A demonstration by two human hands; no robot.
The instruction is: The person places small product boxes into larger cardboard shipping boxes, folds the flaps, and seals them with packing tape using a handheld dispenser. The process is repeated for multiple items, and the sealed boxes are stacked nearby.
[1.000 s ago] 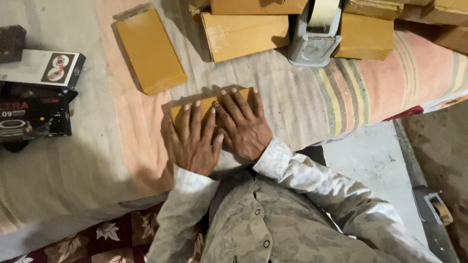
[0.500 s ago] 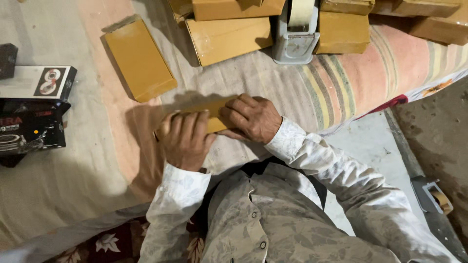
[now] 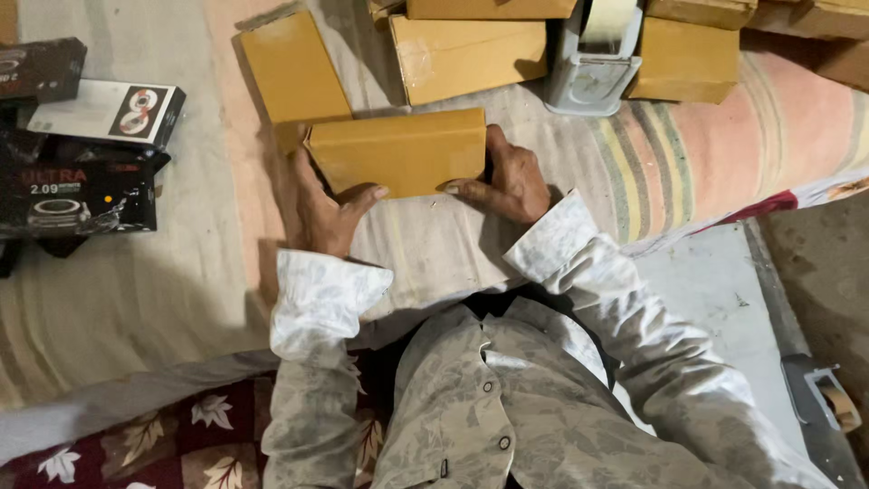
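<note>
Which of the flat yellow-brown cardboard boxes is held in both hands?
The flat yellow-brown cardboard box nearest the person: the left hand and right hand grip its ends. The others lie untouched farther away.

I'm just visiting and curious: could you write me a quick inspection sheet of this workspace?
Surface: striped cloth, rumpled.
Job's things: flat brown cardboard box, held at both ends.
Clutter: more brown boxes, tape dispenser, black and white printed cartons.
Grips: left hand and right hand, each shut on the box.
Cables: nothing seen.
Surroundings: grey floor, floral cushion, second tape dispenser.
</note>
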